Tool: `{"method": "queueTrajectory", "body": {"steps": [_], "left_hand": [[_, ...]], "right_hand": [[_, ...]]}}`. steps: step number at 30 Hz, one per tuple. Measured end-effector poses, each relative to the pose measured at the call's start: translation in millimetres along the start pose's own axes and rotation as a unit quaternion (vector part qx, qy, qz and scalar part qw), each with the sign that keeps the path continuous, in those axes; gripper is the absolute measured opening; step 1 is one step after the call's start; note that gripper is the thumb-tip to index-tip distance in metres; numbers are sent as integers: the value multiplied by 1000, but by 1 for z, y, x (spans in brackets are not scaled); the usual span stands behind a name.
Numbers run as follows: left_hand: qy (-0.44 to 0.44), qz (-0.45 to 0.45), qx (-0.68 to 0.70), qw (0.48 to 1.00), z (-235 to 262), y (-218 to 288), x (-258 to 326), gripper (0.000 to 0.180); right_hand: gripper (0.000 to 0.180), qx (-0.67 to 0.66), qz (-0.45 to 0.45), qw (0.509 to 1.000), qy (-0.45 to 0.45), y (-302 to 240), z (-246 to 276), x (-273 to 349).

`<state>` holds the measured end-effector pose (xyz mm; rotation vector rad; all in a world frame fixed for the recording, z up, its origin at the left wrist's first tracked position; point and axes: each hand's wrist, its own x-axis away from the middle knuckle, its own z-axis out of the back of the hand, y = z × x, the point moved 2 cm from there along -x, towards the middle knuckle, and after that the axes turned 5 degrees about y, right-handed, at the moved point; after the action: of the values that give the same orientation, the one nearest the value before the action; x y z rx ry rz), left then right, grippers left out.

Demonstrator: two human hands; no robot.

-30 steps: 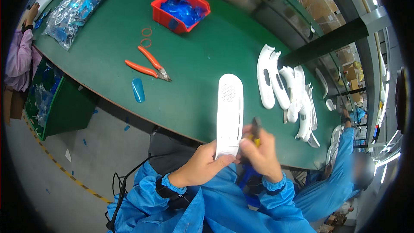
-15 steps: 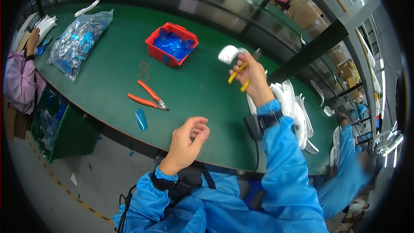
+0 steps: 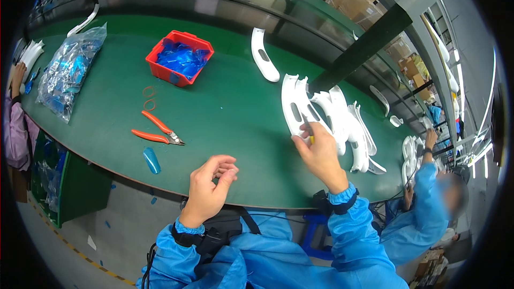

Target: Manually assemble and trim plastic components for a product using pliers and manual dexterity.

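My right hand (image 3: 323, 155) is closed around yellow-handled cutting pliers (image 3: 311, 138), mostly hidden by my fingers. It is over the near end of a white curved plastic part (image 3: 289, 99) with an oval slot. Several similar white parts (image 3: 350, 128) lie piled just to the right. A single white curved part (image 3: 260, 56) rests farther back. My left hand (image 3: 210, 184) hovers at the table's near edge, fingers curled in and nothing seen in them. Left of it lie orange-handled cutting pliers (image 3: 160, 131) and a blue film-like strip (image 3: 151, 160).
A red bin (image 3: 152, 64) of blue film pieces stands on the green table (image 3: 225, 139). At left are a clear plastic bag (image 3: 67, 77) and a person in pink (image 3: 19, 134). A dark post (image 3: 356, 56) rises behind the pile. Another person (image 3: 415, 225) in blue works at right.
My right hand has come down and nearer with the yellow pliers. The white part it held up now lies on the table at the back. My left hand stays curled.
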<state>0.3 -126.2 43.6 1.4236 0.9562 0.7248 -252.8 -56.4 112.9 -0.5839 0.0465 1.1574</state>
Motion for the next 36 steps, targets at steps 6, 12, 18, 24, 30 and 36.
{"method": "queueTrajectory", "body": {"steps": [6, 12, 18, 24, 30, 36], "left_hand": [[-9, -7, -13, 1000, -5, 1, -1, 21], [2, -6, -37, 999, -7, 2, 3, 23], [13, -178, -265, 948, -21, 27, 0, 47], [-73, -226, -425, 873, -32, 24, -2, 52], [-78, -218, -408, 883, -32, 23, -2, 50], [-66, -206, -390, 895, -24, 22, -3, 47]], "right_hand": [[49, 145, 12, 989, 2, 31, 0, 17], [47, 141, -13, 990, -8, 26, 3, 11], [38, -59, 45, 989, -127, -3, 22, 3], [40, 121, 106, 987, 7, -20, -20, -154], [68, 259, -34, 943, -208, -7, -67, -233], [46, 208, -39, 943, -256, -2, -69, -256]]}}
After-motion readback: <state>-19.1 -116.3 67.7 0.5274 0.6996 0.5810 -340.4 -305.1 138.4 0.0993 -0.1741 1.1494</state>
